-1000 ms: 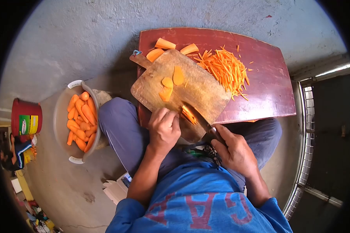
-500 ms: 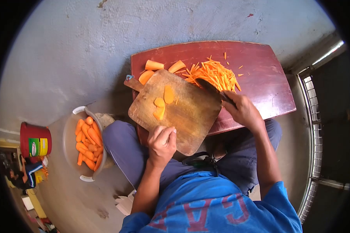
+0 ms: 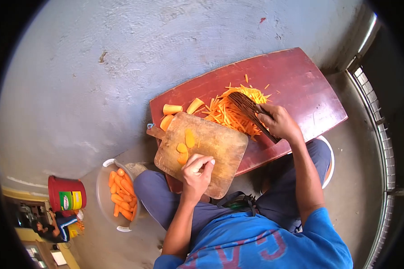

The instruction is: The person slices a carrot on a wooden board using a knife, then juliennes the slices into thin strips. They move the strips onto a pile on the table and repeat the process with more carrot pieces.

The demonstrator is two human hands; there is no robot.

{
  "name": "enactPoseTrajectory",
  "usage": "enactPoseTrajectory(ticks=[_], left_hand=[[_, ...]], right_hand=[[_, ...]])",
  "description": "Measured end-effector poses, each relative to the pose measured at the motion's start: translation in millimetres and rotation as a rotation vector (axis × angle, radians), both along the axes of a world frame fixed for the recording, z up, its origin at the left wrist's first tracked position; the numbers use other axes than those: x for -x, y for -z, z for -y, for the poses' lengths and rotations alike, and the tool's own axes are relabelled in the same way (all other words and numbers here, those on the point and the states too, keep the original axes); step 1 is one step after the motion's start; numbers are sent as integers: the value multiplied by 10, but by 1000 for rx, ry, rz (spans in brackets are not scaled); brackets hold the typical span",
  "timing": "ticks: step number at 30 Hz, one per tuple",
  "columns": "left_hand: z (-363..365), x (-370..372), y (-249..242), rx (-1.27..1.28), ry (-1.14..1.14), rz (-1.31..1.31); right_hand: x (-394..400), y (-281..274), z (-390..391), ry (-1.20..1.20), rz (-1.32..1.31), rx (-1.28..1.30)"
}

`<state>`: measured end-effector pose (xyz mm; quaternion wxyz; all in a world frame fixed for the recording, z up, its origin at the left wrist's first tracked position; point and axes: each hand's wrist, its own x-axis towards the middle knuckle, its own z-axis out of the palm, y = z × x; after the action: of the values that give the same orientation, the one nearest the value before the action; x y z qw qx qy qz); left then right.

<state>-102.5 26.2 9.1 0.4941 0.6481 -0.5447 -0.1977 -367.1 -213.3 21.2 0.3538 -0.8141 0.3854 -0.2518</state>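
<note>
My right hand is closed on a knife, whose broad dark blade lies over the heap of carrot strips on the red table. Fingers curled, my left hand is above the near side of the wooden cutting board; whether it holds anything small is hidden. Several flat carrot slices lie on the board just beyond my left hand. Larger carrot pieces rest on the table behind the board's handle.
A tub of whole carrots stands on the floor at the left. Farther left are a red bucket and another person. A wall rises behind the table, and a metal grille is at the right.
The knife has moved from the board's right edge onto the carrot strips, its blade now turned more into view. The whole view has shifted and tilted.
</note>
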Motion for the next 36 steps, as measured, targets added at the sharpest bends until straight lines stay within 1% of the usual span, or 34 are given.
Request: enactPoseTrajectory(ticks=[1,4,5,6,7,8,10,11,14,17,18,20,23,24,28,29,32,33,36], left_hand=[[73,29,-11,-13,11,-27],[237,112,38,-36,50,-59],[280,139,42,-46,41,-67],[331,163,26,-56,30,-73],[389,177,12,-65,20,-78],[465,176,-5,-12,6,-60],[655,137,-72,100,-26,-23],[722,87,-148,74,-41,-7],[1076,-14,-423,163,33,158],[1444,-168,-476,10,156,505],[1566,-181,-481,-63,166,521],[1801,-182,-461,-209,189,553],[2134,-242,-263,-216,139,624],[2180,-236,-260,-211,128,641],[1988,-124,-279,-135,243,515],[1918,-38,-295,-136,252,624],[1989,-37,-143,-129,146,749],[2029,-84,-55,-64,72,767],[1957,-244,-63,35,15,587]], right_hand=[[70,-66,-10,18,-10,-152],[169,-120,-122,4,96,-246],[145,-43,-167,7,174,-173],[106,-34,-222,-4,199,-90],[57,-83,-288,-57,168,-52],[16,-143,-350,-111,138,-13],[-41,-170,-463,-157,44,165],[-60,-218,-535,-167,56,226],[-110,-294,-655,-208,-104,291],[-120,-320,-732,-220,-100,452],[-119,-340,-739,-221,-95,504],[-87,-381,-758,-217,-142,513],[-51,-371,-748,-193,-198,517],[-41,-358,-738,-184,-215,518],[-10,-307,-712,-175,-212,497],[-25,-278,-722,-175,-229,503],[-72,-299,-734,-191,-248,507],[-83,-317,-755,-199,-248,504],[-72,-314,-753,-183,-209,463]])
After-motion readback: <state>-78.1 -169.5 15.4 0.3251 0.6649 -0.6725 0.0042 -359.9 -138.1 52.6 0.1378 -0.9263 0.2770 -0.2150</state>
